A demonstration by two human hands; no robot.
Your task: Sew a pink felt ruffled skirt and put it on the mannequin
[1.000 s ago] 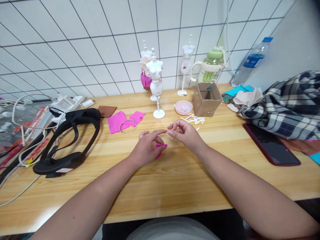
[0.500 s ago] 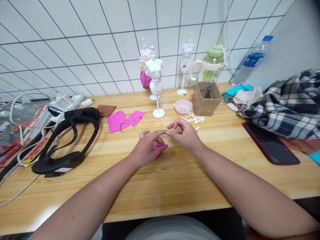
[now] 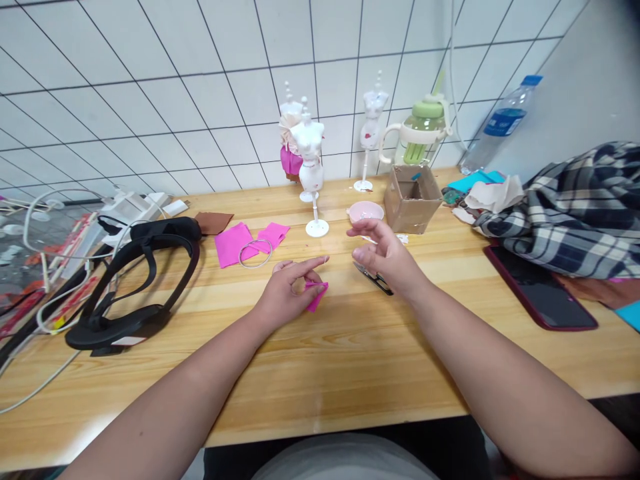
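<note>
A small piece of bright pink fabric is pinched between the thumb and fingers of my left hand. The index finger of that hand points out to the right, and a small pale bit shows at its tip. My right hand hovers to the right with thumb and fingers apart and nothing visible in it. Below it lies a small black-handled tool, partly covered by the hand. Just beyond its fingers are a pink dish and white strips, mostly hidden.
White mini dress forms stand at the back, one wearing ruffles. Behind the hands lie pink fabric squares and a metal hoop. A cardboard box stands back right, a phone at right, a black headset at left.
My right hand has moved away from my left fingertip, to the right, its fingers parting. The black-handled tool now shows beneath it. The left hand still pinches the pink fabric.
</note>
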